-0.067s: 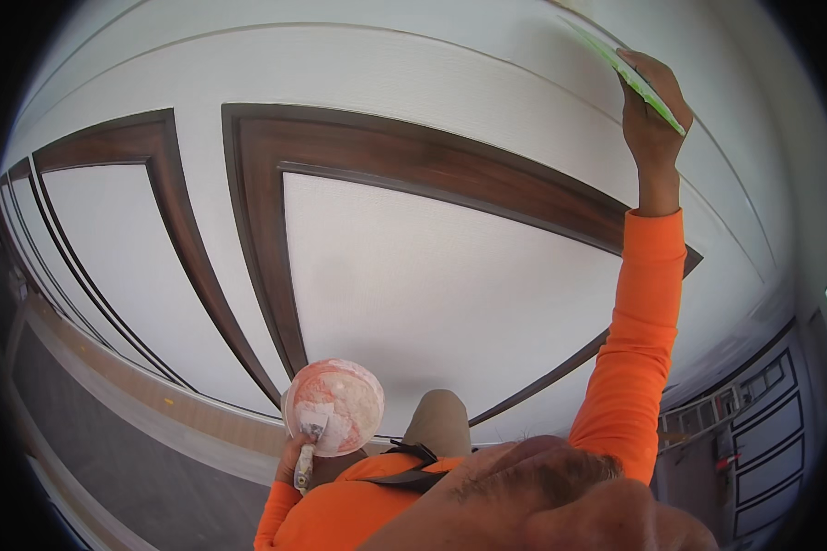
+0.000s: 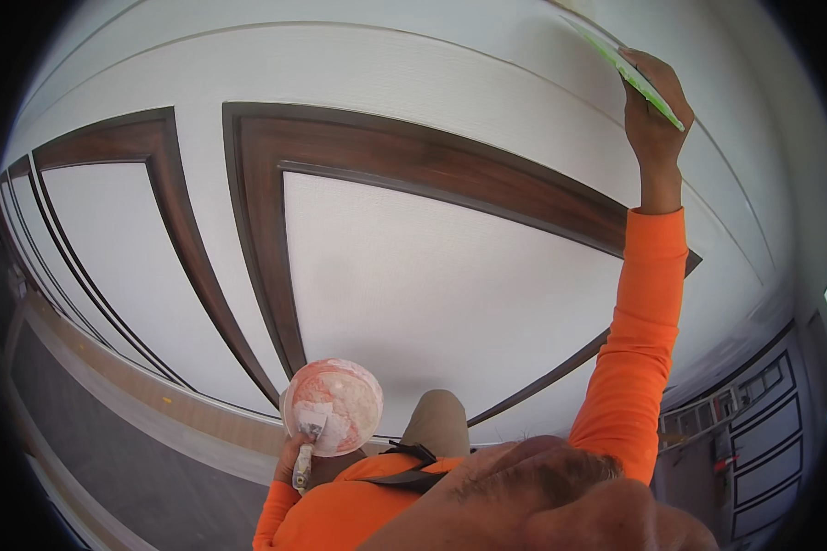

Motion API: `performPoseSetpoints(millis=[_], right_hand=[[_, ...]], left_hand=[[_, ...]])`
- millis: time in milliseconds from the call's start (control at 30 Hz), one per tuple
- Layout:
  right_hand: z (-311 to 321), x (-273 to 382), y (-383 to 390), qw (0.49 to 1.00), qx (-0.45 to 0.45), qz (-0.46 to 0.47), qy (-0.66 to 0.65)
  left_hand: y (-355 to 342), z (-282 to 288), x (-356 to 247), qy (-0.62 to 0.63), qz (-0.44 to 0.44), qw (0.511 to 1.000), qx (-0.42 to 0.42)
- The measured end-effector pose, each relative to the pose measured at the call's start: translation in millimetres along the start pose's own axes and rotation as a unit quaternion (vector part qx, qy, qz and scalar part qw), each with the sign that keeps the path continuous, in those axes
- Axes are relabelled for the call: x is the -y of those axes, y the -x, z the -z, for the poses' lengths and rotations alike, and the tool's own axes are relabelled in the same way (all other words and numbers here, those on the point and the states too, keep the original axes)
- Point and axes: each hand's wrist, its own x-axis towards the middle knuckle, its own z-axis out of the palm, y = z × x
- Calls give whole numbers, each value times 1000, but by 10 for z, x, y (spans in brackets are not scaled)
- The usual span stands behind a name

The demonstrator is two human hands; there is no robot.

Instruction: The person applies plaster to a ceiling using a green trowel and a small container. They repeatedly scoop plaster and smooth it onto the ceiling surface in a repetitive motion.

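Note:
High up at the right, my right hand (image 2: 660, 103) is closed on a wide, thin green spreader (image 2: 629, 75), its blade's far edge meeting or very close to the white wall (image 2: 340, 64). Low down, beside my body, my left hand (image 2: 289, 452) is closed at the rim of a round pinkish tub (image 2: 354, 390), partly hidden by it. Pale filler coats the tub's inside. A putty knife (image 2: 301, 470) lies over the tub's edge at my left hand, its blade smeared with filler. Whether the fingers also grip its handle, I cannot tell.
Dark brown wooden moulding (image 2: 257, 202) frames white panels (image 2: 432, 275) on the wall in front of me. At the lower right leans or stands a metal ladder (image 2: 698, 418). A light wood border (image 2: 193, 413) and grey floor (image 2: 129, 441) run along the lower left.
My right hand and the spreader have shifted very slightly. The tub has edged a little to the left; both holds are the same.

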Motion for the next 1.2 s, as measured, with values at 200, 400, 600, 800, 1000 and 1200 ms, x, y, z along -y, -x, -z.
performPoseSetpoints(millis=[200,400,600,800,1000,1200], right_hand=[[-19,-147,-33,999,3,29,15],[-88,-161,-100,999,-5,31,17],[-113,-126,-125,999,0,9,32],[-135,-143,-131,999,3,1,34],[-153,-73,-187,999,9,-11,51],[-180,-42,-212,999,5,-23,40]], left_hand=[[-26,-99,69,1,-61,998,-22],[-76,8,140,28,-25,999,-11],[-177,115,189,9,-22,1000,-14],[-205,62,244,40,-38,998,-24],[-177,145,202,9,1,1000,-1],[-137,41,168,17,-23,999,-18]])
